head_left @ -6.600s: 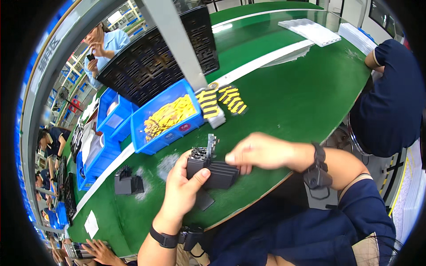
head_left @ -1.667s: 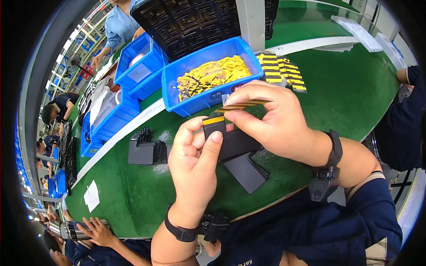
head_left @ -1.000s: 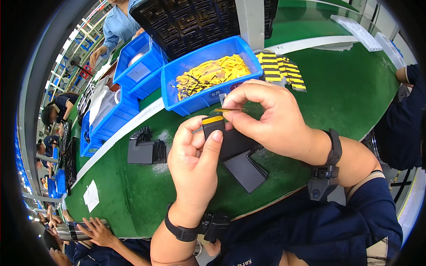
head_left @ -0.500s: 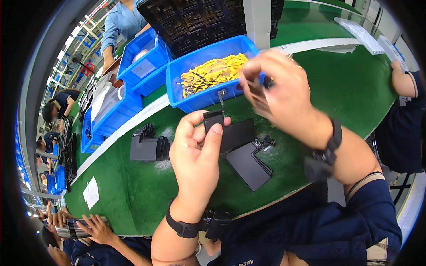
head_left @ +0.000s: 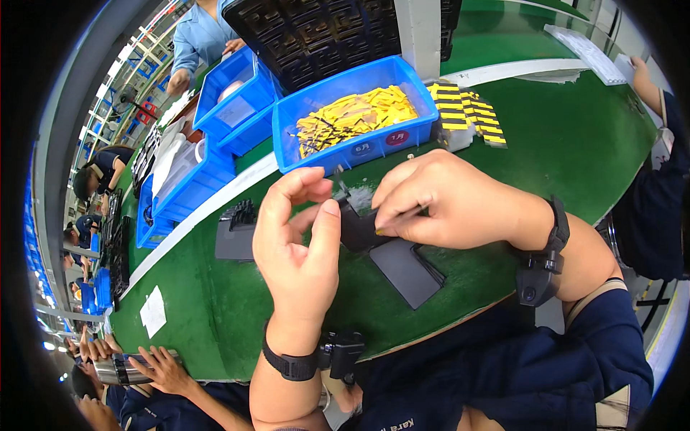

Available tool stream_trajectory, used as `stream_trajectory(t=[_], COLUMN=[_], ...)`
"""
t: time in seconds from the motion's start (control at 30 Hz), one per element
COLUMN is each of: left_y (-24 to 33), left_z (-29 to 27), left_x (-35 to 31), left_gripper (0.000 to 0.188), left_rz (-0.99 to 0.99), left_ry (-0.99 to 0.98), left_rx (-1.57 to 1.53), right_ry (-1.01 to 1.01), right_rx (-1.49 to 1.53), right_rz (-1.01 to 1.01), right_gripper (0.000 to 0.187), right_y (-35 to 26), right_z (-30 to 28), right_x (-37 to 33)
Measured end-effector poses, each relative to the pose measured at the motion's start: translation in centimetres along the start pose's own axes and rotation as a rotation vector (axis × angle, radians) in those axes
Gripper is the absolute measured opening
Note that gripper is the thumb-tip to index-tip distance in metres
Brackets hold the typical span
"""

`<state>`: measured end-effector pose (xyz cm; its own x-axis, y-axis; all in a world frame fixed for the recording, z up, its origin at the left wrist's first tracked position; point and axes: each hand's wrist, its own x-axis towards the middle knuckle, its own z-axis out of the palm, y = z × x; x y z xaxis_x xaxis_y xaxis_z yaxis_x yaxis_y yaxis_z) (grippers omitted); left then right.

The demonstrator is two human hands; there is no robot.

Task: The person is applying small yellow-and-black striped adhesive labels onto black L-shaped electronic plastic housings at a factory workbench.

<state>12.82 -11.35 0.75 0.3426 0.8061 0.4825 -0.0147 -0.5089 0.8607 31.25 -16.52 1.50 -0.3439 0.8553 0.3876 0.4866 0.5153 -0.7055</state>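
Since half a second ago, the right hand (head_left: 445, 205) has come down from beside the bin to the black piece (head_left: 357, 231), and the left hand (head_left: 298, 251), which had its thumb pressed on that piece, has let its pointer finger and thumb spread apart. I'm watching from far away, and I see the right finger and thumb pinched together on the edge of the black piece, with a tiny speck of yellow (head_left: 379, 232) at their tips. The left thumb is just beside the piece, but I can't make out if the lower left fingers touch it. The black piece is between the two hands, in front of the blue bin (head_left: 379, 145) full of yellow strips (head_left: 359, 115). Just below it, a small pile of black pieces (head_left: 408, 273) lies on the green table (head_left: 539, 187). Another bunch of black pieces (head_left: 233, 241) sits to the left, partly behind the left hand. Sheets with yellow and black stripes (head_left: 454, 108) lie beside the bin on its right. At the lower left, a co-worker's hand (head_left: 164, 370) is on a shiny silver cylinder (head_left: 118, 369).
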Motion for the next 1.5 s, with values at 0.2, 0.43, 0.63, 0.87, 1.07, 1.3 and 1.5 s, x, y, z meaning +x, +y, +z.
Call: stream_trajectory(t=[0.2,0.43,0.63,0.87,1.07,1.3,1.5], left_y=[0.2,0.4,0.0,0.2,0.2,0.2,-1.1], left_z=[-1.2,-1.3,-1.3,-1.3,-0.9,-0.8,-9.3], left_x=[0.7,0.8,0.5,0.5,0.5,0.3,3.6], left_gripper=[0.022,0.017,0.011,0.008,0.005,0.039,0.03], left_rz=[0.241,0.238,0.114,0.053,0.015,-0.219,-0.26], left_ry=[-0.097,-0.08,-0.087,-0.15,-0.076,-0.15,0.012], left_rx=[0.434,0.499,0.356,0.325,0.268,-0.022,0.258], right_ry=[0.039,0.063,0.07,0.073,0.082,0.31,0.369], right_rx=[-0.059,-0.087,-0.108,-0.115,-0.113,0.033,0.011], right_rz=[-0.147,-0.177,-0.162,-0.161,-0.157,-0.069,-0.031], right_gripper=[0.01,0.01,0.01,0.008,0.007,0.007,0.009], right_y=[0.2,0.4,0.3,0.4,0.4,0.2,0.6], right_z=[0.6,1.0,1.2,1.3,1.5,2.0,1.0], right_x=[-0.1,-0.2,-0.3,-0.4,-0.4,-0.2,-0.1])
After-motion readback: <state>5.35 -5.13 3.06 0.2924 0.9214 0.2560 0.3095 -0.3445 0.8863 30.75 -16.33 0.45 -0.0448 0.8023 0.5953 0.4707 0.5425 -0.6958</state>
